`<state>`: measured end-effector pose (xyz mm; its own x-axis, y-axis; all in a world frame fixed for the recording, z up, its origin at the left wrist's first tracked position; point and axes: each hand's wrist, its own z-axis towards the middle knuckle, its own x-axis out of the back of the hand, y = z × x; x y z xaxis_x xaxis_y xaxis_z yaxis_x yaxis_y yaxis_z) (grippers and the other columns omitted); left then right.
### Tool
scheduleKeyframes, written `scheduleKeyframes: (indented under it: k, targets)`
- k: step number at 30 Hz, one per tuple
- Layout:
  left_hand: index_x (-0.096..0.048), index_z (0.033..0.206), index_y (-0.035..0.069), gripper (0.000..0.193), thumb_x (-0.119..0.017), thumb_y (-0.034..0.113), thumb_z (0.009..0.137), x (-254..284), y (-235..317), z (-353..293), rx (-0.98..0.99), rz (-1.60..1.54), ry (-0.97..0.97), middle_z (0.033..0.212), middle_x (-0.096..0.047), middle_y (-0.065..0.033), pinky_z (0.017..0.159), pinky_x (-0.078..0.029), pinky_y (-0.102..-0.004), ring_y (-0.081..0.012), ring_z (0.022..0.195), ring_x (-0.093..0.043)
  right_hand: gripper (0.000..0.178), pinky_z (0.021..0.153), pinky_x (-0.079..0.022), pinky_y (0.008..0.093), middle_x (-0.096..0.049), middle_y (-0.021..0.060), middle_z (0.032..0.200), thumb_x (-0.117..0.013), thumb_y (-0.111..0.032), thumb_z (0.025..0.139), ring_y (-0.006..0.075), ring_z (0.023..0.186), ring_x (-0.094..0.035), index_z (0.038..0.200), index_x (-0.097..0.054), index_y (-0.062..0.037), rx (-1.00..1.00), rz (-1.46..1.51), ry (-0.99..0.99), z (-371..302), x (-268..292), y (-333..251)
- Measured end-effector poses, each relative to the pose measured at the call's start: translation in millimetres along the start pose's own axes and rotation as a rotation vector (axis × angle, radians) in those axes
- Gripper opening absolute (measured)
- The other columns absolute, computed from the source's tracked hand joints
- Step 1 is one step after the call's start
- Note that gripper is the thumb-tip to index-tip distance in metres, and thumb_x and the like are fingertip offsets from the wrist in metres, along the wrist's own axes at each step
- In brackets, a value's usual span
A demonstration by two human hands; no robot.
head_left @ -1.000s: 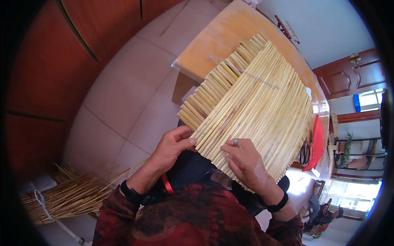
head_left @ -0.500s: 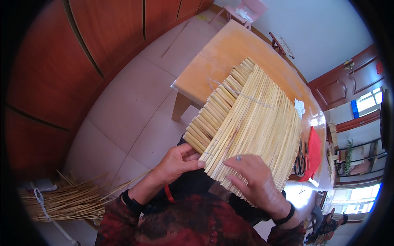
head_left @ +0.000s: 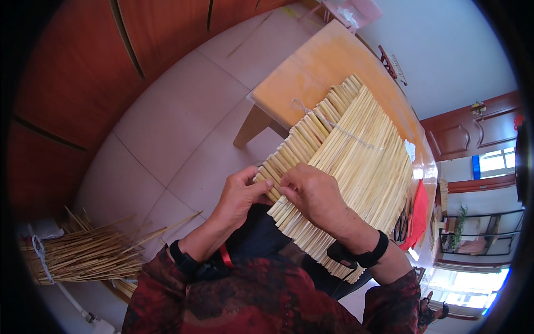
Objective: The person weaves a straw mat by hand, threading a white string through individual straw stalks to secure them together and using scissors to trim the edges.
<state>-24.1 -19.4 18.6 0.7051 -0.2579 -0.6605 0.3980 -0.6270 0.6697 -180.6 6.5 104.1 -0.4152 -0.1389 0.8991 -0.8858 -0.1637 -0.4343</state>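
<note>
A mat of straw-coloured reed stalks (head_left: 356, 161) tied with cord rests partly on the table and partly over my lap. Along its left side runs a strip of thicker stalks (head_left: 311, 131), with a loop of pale cord (head_left: 298, 104) at its outer edge. My left hand (head_left: 240, 197) grips the near corner of that strip, thumb on top. Close beside it, my right hand (head_left: 311, 192) lies over the mat with thumb and fingertips pinched together near the binding cord. What is between those fingertips is hidden.
The mat's far part lies on an orange wooden table (head_left: 295, 72). Black-handled scissors (head_left: 401, 227) and a red cloth (head_left: 418, 214) lie at its right. A tied bundle of loose reeds (head_left: 83, 253) stands lower left, and red-brown cabinets (head_left: 67, 72) line the left.
My right hand has moved left and away from me across the mat, and its fingers have closed into a pinch by my left hand. The left still grips the corner.
</note>
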Motion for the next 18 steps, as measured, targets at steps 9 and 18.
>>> scheduleKeyframes:
  k: [9,18]
  targets:
    - [-0.060,0.102,-0.004,0.021,-0.057,0.005,0.083,11.8,0.1,10.5,-0.019,0.081,-0.092,0.092,-0.063,-0.0063,0.073,-0.050,-0.0266,-0.0122,0.079,-0.060,0.010,0.061,-0.047,0.0393,-0.058,0.0105,0.076,-0.065,-0.016,0.074,0.0297,0.074,-0.059,0.075,-0.059,-0.0076,-0.140,0.005,-0.110,8.7,-1.7,1.3]
    - [-0.062,0.095,-0.002,0.017,-0.056,0.004,0.081,26.9,-15.3,23.3,0.011,0.149,-0.081,0.081,-0.061,-0.0014,0.068,-0.045,-0.0222,-0.0076,0.073,-0.055,0.013,0.058,-0.046,0.0406,-0.052,0.0114,0.071,-0.063,-0.012,0.070,0.0296,0.069,-0.056,0.073,-0.053,-0.0053,0.012,-0.198,0.028,9.8,-40.9,11.9]
